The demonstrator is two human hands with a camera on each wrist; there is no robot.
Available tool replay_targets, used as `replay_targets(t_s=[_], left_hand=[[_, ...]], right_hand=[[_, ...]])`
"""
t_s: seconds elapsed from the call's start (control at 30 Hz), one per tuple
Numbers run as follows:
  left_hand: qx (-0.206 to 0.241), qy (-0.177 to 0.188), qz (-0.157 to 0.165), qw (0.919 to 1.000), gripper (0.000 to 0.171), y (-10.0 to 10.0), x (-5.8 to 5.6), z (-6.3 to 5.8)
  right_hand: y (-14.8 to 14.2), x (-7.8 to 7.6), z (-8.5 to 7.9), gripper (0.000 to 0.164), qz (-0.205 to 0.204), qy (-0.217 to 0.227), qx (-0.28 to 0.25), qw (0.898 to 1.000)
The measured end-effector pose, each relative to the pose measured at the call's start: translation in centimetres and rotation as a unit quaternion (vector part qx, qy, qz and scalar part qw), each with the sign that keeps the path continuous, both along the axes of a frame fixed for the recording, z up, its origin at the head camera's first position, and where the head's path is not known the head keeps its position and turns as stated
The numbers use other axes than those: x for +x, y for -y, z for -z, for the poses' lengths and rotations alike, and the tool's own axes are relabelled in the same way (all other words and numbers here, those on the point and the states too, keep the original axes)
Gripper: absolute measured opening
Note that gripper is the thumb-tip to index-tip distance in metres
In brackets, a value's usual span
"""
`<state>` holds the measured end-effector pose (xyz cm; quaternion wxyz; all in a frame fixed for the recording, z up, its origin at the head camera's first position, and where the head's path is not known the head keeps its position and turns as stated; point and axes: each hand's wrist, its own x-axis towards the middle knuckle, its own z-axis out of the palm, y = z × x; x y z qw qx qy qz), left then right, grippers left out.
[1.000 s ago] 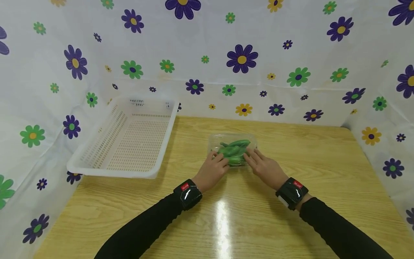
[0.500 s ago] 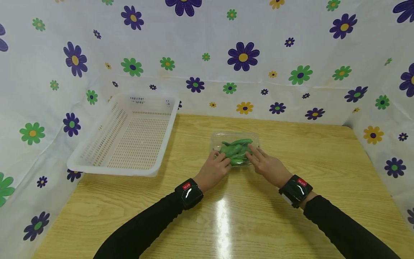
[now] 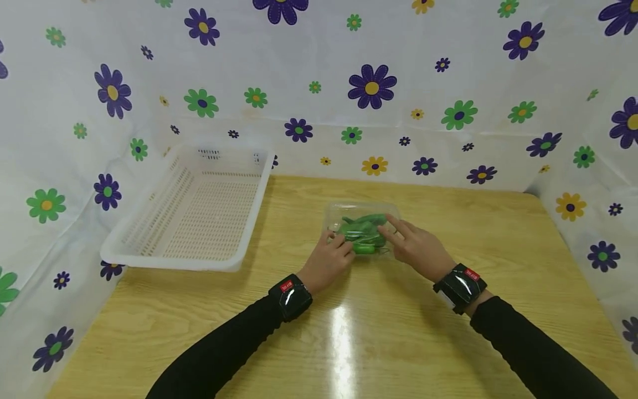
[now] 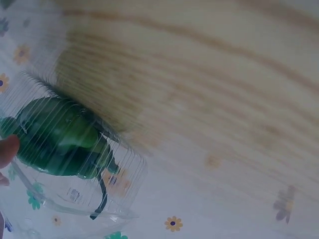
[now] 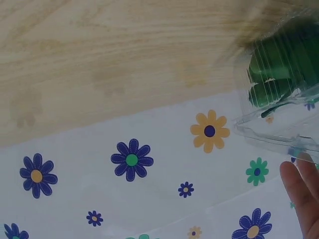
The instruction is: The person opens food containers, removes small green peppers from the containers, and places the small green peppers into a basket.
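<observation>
A clear plastic box (image 3: 363, 208) of green peppers (image 3: 364, 230) sits on the table in front of me. My left hand (image 3: 326, 265) grips its front left corner with bent fingers. In the left wrist view, a thumb tip (image 4: 8, 151) lies against the box's side, with much of that hand out of frame. At the front right my right hand (image 3: 421, 249) touches the box lid with fairly straight, spread fingers. The right wrist view has its fingertips (image 5: 291, 177) right beside the clear rim (image 5: 279, 137), where two plastic edges stand slightly apart at the corner.
A white perforated basket (image 3: 169, 262) stands at the left of the wooden table (image 3: 448, 349), with nothing visible in it. A white flowered cloth (image 3: 309, 55) hangs behind the table and along both sides.
My right hand has shifted slightly right and its fingers have spread apart. The left hand stays at the box's corner. Clear plastic glare now lies across more of the peppers.
</observation>
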<state>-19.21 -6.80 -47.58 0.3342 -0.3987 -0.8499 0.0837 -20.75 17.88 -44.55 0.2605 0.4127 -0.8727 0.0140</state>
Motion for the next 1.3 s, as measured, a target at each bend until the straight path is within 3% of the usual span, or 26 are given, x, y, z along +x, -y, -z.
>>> replay_targets(t_s=[0.17, 0.3, 0.57, 0.77, 0.93, 1.1, 1.3], left_hand=[[-0.009, -0.015, -0.003, 0.9998, 0.012, 0.4, 0.3, 0.2], [0.001, -0.015, -0.002, 0.9999, 0.010, 0.6, 0.4, 0.2], [0.042, 0.082, -0.007, 0.9957, 0.014, 1.3, 0.3, 0.0], [0.091, 0.162, -0.005, 0.9826, 0.016, 2.2, 0.1, -0.3], [0.130, 0.213, 0.018, 0.9682, 0.021, 3.4, -0.6, 0.0], [0.127, 0.236, 0.044, 0.9623, 0.024, 4.3, -1.2, -0.1], [0.112, 0.278, 0.054, 0.9525, 0.024, 4.6, -1.6, -0.3]], right_hand=[[0.1, -0.1, 1.1, 0.065, 0.001, -0.029, -0.020, 0.999], [0.2, -0.2, 0.8, 0.070, 0.015, -0.050, -0.058, 0.997], [-0.1, -1.9, -0.1, 0.078, 0.063, -0.035, -0.132, 0.989], [-0.5, -2.4, 0.0, 0.076, 0.082, -0.018, -0.151, 0.985], [-0.5, -1.6, 0.6, 0.061, 0.026, 0.000, -0.162, 0.986], [-0.2, -0.4, 1.7, 0.043, -0.047, 0.032, -0.168, 0.984], [-0.4, 0.6, 2.7, 0.031, -0.064, 0.071, -0.150, 0.984]])
